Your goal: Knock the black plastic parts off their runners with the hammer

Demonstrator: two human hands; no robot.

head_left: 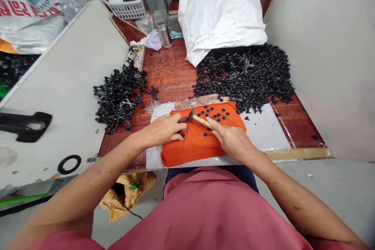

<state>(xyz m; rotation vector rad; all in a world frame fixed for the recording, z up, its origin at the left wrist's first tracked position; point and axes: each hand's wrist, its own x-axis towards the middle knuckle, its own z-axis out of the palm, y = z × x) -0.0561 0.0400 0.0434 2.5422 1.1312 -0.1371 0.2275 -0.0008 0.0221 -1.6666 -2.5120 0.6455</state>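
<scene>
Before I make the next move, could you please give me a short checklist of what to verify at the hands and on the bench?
1. Right hand grips the hammer by its handle: ok.
2. Left hand is at the black part: ok; whether it is pinched firmly, cannot tell.
3. Hammer head well away from the left fingers: not ok, I would say; it sits close by them.
4. Cloth free of loose pieces: not ok; black discs lie scattered on it.
5. Bottle upright and away from both hands: ok.
</scene>
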